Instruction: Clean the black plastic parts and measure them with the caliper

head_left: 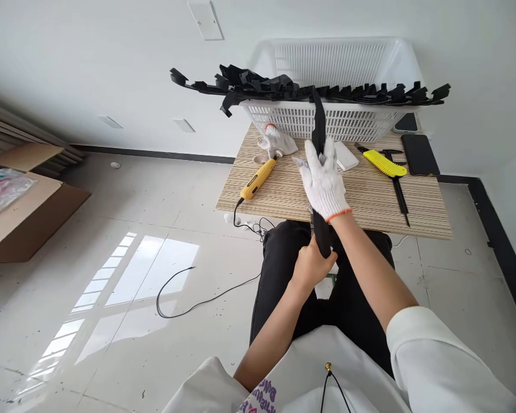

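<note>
A long black plastic strip (pixel 319 123) runs lengthwise in front of me, from the basket's near side down to my lap. My bare left hand (pixel 313 264) is closed around its lower end, above my knees. My right hand (pixel 324 180), in a white knit glove with an orange cuff, lies over the strip's middle above the table edge. The gloved fingers are stretched out and apart, touching the strip; the part beneath the palm is hidden. Many similar black strips (pixel 279 89) lie across the rim of a white plastic basket (pixel 348 123).
On the wood-grain table (pixel 279 201) are a yellow corded hand tool (pixel 258 179), a white glove (pixel 278 140), a white box (pixel 346 156), a yellow-handled cutter (pixel 384 163), a black caliper-like tool (pixel 399 198) and a black phone (pixel 420 155). A cardboard box (pixel 38 215) stands left. A cable (pixel 206 303) crosses the floor.
</note>
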`<control>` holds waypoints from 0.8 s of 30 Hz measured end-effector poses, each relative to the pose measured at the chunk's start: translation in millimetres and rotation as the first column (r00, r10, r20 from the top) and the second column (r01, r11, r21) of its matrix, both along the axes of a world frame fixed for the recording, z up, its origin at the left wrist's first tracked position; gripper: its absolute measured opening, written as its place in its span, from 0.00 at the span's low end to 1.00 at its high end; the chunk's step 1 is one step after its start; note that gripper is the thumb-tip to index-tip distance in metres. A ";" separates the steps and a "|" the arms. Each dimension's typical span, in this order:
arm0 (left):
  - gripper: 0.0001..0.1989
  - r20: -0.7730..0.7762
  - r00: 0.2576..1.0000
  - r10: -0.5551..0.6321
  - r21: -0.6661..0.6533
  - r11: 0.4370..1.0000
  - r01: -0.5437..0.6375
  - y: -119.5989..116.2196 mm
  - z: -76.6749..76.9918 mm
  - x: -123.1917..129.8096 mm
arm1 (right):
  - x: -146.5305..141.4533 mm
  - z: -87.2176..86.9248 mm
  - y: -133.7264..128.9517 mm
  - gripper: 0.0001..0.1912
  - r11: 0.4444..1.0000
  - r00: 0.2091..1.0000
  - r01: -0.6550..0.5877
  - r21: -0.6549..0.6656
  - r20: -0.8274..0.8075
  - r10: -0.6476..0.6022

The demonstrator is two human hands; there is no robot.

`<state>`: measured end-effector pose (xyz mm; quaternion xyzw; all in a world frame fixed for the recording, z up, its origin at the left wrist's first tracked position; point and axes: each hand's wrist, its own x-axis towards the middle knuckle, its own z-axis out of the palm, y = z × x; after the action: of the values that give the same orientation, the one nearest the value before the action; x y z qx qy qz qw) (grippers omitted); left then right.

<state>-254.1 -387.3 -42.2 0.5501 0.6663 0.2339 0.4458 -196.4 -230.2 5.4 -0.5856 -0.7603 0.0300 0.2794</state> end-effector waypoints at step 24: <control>0.06 0.171 0.985 0.002 0.105 0.994 -0.021 -5.8 -4.1 -9.9 | -1.0 30.0 52.6 0.27 0.999 0.966 0.042 -0.026 -0.254 -0.047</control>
<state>-264.1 -393.1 -46.4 0.5472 0.6153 0.3180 0.4698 -197.4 -177.6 35.4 -0.5965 -0.7045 0.1063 0.3695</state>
